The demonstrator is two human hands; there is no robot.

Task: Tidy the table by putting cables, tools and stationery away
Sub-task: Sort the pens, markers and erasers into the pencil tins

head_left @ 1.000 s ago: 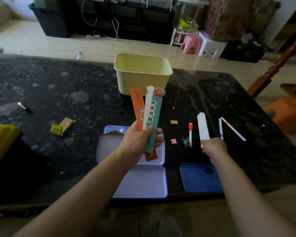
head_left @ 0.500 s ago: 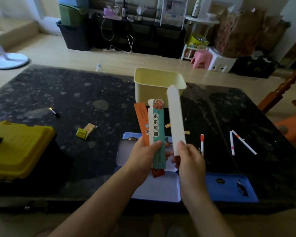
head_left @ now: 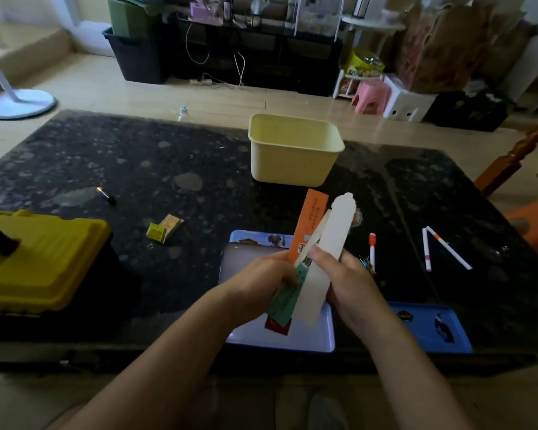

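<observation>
- A dark speckled stone table (head_left: 168, 162) was seen from above, in a living room with a pale wooden floor and cluttered dark shelving at the back.
- Both hands were held together over the near edge, clamped on one bundle of bookmarks (head_left: 319, 265).
- The bundle was gripped from the left side by the left hand (head_left: 261, 287). It was pinched from the right by the right hand (head_left: 351, 280), whose thumb was laid across the white bookmark (head_left: 336, 225) on top.
- An orange bookmark (head_left: 316, 212) and a teal bookmark (head_left: 284, 301) were fanned out behind the white one.
- The bundle was held in the air, above an open tin pencil case (head_left: 308, 339) and not yet inside it.
- A cream plastic bin (head_left: 295, 162) was set at the far middle of the table. Its bottom could not be seen, so nothing could be judged stored there.
- The task was judged to be at an early stage, with the bookmarks gathered but nothing shown put away.
- A red-capped marker (head_left: 372, 249) and two white pens (head_left: 438, 248) were left lying to the right.
- A small battery (head_left: 106, 195) and a yellow folded packet (head_left: 163, 231) were left to the left, near a yellow toolbox (head_left: 38, 259).
- A blue tin tray (head_left: 423, 336) was left at the near right edge.
</observation>
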